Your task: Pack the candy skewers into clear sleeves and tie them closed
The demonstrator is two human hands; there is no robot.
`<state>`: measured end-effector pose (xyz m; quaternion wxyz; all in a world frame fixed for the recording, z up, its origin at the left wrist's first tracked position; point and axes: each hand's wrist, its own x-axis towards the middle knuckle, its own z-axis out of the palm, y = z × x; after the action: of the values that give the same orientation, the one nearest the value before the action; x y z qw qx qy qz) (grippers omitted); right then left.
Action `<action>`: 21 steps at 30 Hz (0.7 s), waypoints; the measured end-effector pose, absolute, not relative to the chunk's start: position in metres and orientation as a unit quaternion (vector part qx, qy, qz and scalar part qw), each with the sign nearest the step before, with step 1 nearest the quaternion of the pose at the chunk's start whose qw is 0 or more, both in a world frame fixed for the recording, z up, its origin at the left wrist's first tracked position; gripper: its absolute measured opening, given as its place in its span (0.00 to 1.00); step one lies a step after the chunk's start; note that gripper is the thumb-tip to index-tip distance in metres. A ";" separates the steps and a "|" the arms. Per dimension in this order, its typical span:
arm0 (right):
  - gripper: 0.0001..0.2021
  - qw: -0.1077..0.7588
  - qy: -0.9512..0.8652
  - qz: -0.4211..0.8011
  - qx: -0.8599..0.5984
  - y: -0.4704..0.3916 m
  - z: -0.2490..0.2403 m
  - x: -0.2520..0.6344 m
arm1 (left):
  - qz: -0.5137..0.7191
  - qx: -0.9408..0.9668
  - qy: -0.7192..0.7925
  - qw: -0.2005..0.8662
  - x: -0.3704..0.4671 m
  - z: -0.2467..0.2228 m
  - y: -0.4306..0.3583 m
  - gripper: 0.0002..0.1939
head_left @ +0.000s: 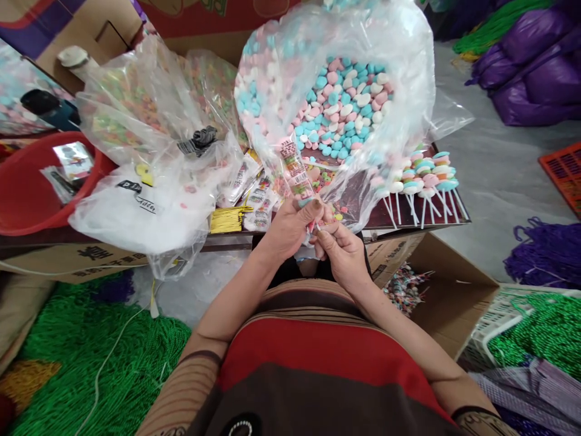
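A clear printed wrapper with a stack of candies in it, a wrapped candy lollipop (295,166), slants upward from my hands at the table's front edge. My left hand (290,225) is closed around its lower part, thumb on top. Just right of it, my right hand (341,249) pinches the gathered lower end of the wrapper; the fingers partly hide what lies there. Behind them a large clear bag (408,79) stands open, full of pink, blue and white candies (345,109). Unwrapped candy lollipops (426,178) lie to the right, their white sticks pointing toward me.
Yellow twist ties (227,220) and printed wrappers (258,203) lie left of my hands. Further left are bags of gummy candies (131,100), a white plastic bag (149,206) and a red basin (27,206). Below right, a cardboard box (454,297) holds wrapped lollipops.
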<state>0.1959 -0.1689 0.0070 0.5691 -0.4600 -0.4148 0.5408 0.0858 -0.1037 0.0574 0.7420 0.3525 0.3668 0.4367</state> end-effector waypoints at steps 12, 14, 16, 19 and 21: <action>0.21 0.418 -0.527 0.564 -0.479 -0.159 0.015 0.227 | 0.450 0.324 0.289 0.780 0.079 0.035 -0.114 0.22; 0.16 0.447 -0.523 0.519 -0.508 -0.153 0.024 0.247 | 0.414 0.340 0.259 0.803 0.077 0.037 -0.117 0.23; 0.17 0.510 -0.489 0.508 -0.492 -0.148 0.034 0.259 | 0.334 0.354 0.204 0.849 0.080 0.039 -0.125 0.24; 0.34 0.520 -0.463 0.596 -0.400 -0.145 0.047 0.256 | 0.182 0.345 0.086 0.917 0.089 0.038 -0.140 0.27; 0.36 0.507 -0.459 0.635 -0.359 -0.146 0.052 0.246 | 0.123 0.364 0.034 0.923 0.093 0.035 -0.145 0.30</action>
<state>0.2461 -0.1457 0.0524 0.5066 -0.3594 -0.4589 0.6353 0.0926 -0.1451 0.0351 0.9225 0.3644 0.0341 0.1227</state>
